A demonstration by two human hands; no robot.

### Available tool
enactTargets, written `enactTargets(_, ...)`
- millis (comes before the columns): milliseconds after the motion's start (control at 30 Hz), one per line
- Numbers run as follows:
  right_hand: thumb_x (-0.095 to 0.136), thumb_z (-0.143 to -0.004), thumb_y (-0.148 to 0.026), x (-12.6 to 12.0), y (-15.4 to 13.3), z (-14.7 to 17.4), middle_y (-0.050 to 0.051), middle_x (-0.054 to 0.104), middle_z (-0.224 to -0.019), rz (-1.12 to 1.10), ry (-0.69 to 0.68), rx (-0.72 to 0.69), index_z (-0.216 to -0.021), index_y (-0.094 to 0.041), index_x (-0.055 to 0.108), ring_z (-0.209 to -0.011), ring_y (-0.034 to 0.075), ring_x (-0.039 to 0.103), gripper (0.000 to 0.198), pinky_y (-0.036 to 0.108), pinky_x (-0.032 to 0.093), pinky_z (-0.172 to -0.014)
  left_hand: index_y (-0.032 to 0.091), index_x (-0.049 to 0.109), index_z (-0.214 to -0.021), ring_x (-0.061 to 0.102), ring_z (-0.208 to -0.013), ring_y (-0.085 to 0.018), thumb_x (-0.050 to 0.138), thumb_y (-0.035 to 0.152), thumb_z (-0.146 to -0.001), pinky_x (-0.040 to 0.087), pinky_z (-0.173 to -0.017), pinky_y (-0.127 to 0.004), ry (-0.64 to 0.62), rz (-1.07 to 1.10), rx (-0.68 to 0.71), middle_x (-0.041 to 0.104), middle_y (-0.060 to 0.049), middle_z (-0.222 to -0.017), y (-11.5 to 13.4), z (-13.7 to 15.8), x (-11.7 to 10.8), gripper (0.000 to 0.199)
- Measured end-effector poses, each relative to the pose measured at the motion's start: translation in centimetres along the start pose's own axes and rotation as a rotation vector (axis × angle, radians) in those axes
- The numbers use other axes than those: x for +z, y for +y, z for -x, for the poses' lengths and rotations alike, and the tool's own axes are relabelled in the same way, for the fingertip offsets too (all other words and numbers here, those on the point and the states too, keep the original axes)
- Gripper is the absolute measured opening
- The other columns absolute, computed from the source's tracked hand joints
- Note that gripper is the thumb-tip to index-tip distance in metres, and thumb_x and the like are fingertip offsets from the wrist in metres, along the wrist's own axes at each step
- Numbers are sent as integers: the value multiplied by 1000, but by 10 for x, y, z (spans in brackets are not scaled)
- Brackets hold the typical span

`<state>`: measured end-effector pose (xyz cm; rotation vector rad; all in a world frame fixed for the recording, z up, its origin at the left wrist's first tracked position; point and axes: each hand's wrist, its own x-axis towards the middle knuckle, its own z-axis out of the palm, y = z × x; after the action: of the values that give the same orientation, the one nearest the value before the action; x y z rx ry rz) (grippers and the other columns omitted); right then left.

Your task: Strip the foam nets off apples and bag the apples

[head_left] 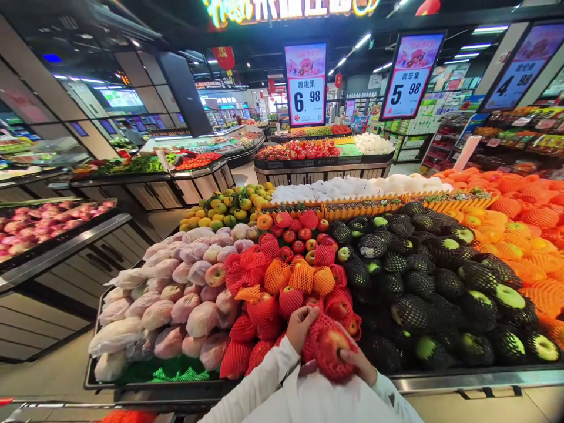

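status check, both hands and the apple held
Left hand at red foam net; right hand holding red apple. Net partly covers apple. Nothing else visibly in the way.

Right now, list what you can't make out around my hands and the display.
All in the head view:
- Far side of the apple: hidden by its own near side.
- Most fingers of the right hand: hidden behind the apple.
- Red item at lower left: cut off by the bottom edge.
- Glowing sign: cut off by the top edge.
- Smallest print on the middle price sign: too small.
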<state>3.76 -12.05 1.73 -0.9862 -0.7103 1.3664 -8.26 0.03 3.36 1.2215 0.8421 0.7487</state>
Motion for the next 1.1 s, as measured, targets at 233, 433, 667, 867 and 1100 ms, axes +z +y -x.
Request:
enactTargets(233, 72, -70, -54, -5, 1, -21, 9, 55, -139, 15, 48, -27, -136, -28, 50, -135, 29, 46, 75, 49, 30, -114, 17, 65, -110, 55, -111, -26, 47, 57, -89, 40, -101, -41, -27, -298, 295, 62, -13, -115, 9, 16, -5, 48)
enactTargets(433, 60, -71, -74, -3, 19, -41, 11, 59, -136, -88, -69, -27, -131, -29, 58, -128, 32, 54, 75, 52, 42, -105, 17, 33, -144, 40, -133, -36, 79, 51, -63, 30, -114, -51, -286, -434, 477, 42, -20, -144, 5, 30, -29, 99)
enactTargets(667, 60, -84, -48, -15, 27, -72, 13, 53, -142, 810, -81, -523, -138, -28, 52, -132, 34, 48, 58, 57, 36, -110, 21, 27, -140, 48, -127, -33, 72, 31, -69, 34, -111, -54, 110, -479, 498, 44, -17, -138, 9, -4, -60, 85)
enactTargets(867, 58, -78, -17, -23, 47, -78, 10, 57, -136, 1336, -42, -824, -135, -36, 55, -115, 33, 61, 60, 54, 54, -92, 17, 26, -140, 44, -131, -33, 76, 42, -64, 33, -113, -51, 549, -564, 474, 39, -18, -143, 59, -69, -126, 94)
enactTargets(1100, 58, -73, -12, -18, 45, -84, 9, 63, -127, 1348, 20, -959, -123, -33, 63, -97, 26, 68, 55, 43, 61, -81, 10, 26, -139, 53, -123, -34, 81, 41, -61, 43, -101, -44, 744, -942, 182, 48, -24, -138, 106, -165, -188, 100)
